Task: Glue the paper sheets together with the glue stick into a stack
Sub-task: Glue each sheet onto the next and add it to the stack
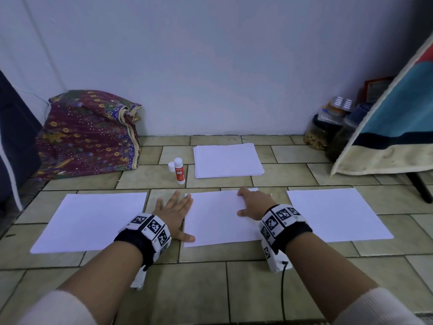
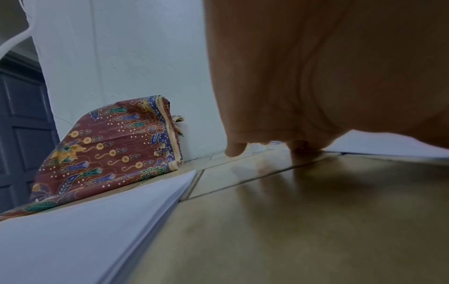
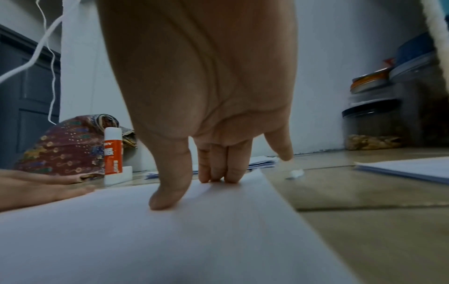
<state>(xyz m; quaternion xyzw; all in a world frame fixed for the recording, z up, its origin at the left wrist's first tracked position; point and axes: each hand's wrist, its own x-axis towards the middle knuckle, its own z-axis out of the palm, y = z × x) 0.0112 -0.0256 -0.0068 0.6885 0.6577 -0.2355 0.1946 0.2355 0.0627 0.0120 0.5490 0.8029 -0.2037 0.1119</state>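
My left hand (image 1: 172,213) lies flat, fingers spread, on the floor tiles (image 1: 210,289) at the middle sheet's (image 1: 218,219) left edge; I'd press evenly outward so the sheet bonds without wrinkles. My right hand (image 1: 254,204) presses straight fingertips (image 3: 218,173) on its far right part, grasping nothing. The glue stick (image 1: 179,171) stands uncapped beyond, beside the spare pile (image 1: 227,160).

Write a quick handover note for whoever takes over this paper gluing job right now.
Left hand: open, flat on the floor tiles at the middle sheet's left edge.
Right hand: open, fingers pressing the middle sheet's far right part.
Glue stick stands upright beyond, its cap beside it; paper pile to its right.
Left sheet and right sheet lie separate.
Done: cannot tell if anything is glued.
Left: glue the sheets into one stack.
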